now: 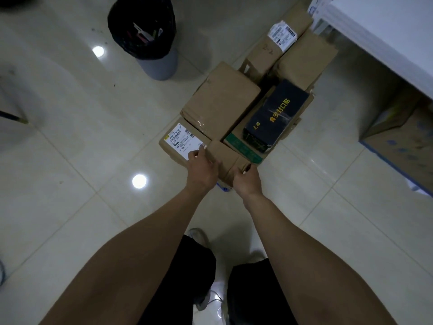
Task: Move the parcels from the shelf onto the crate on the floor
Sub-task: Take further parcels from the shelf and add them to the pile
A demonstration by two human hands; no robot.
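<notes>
Forearms are reaching down past black trousers [192, 266] toward a pile of parcels on the floor. At the pile's near end, the right hand [247, 180] is curling its fingers round a small brown parcel [226, 158], while the left hand [202, 165] is resting nearly straight fingers on the labelled parcel [180, 139] just beside it. Beyond, a black box [274, 116] is lying among more cartons, and a bin [145, 36] is standing farther off.
</notes>
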